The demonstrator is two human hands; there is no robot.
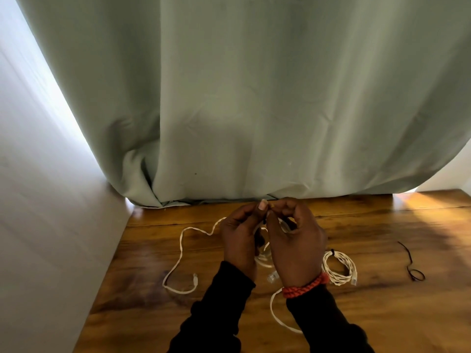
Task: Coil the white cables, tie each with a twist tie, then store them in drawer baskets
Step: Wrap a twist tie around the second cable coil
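Note:
My left hand (240, 238) and my right hand (295, 240) are raised together over the wooden table (369, 314), fingers curled, holding a coil of white cable (263, 253) between them. The fingertips meet at the top of the coil; whether they pinch a twist tie is hard to tell. A loose white cable (179, 263) trails from the hands to the left and ends in a clear plug. A coiled white cable (339, 268), bound with a dark tie, lies right of my right wrist. A dark twist tie (411, 263) lies further right.
A pale green curtain (254, 98) hangs down to the table's far edge. A white wall (51, 225) borders the table on the left. Another stretch of white cable (277, 314) curves under my right forearm. No drawer baskets are in view.

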